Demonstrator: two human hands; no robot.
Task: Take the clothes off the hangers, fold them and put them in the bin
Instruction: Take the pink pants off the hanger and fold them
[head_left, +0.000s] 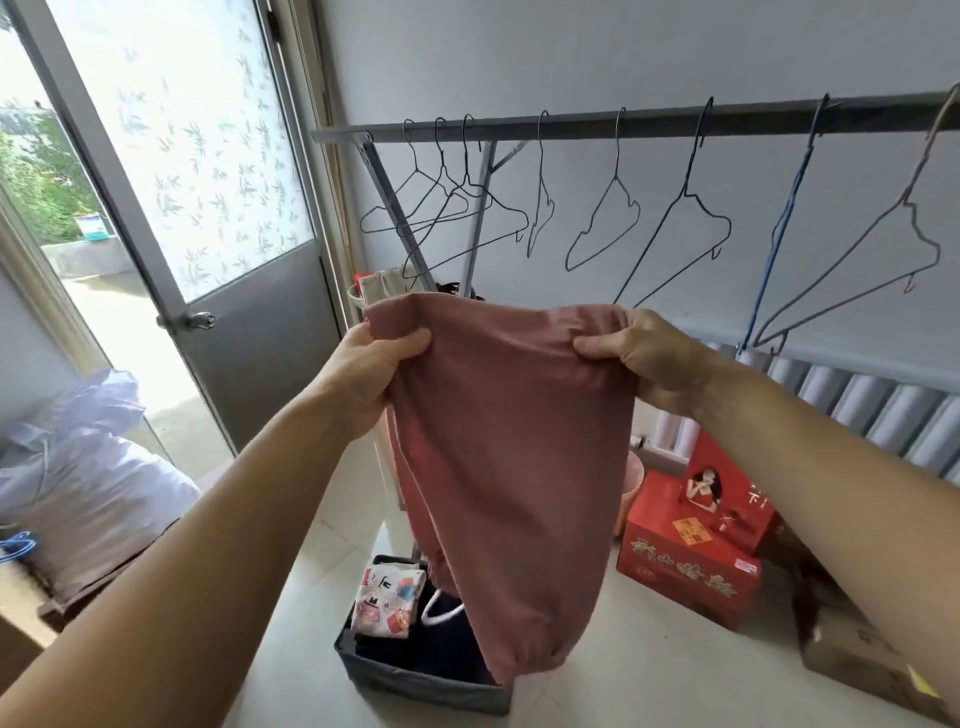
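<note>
Aloft, both hands — left hand (371, 364) (right hand (652, 358)) — pinch pink trousers (498, 457).

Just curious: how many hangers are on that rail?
8, all bare: three bunched at the rail's left end, then three dark ones spaced rightward, one blue, one grey at far right.

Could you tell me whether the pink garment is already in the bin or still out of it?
Out. Both hands, left hand and right hand, hold the pink garment up; its lower end hangs above the bin.
</note>
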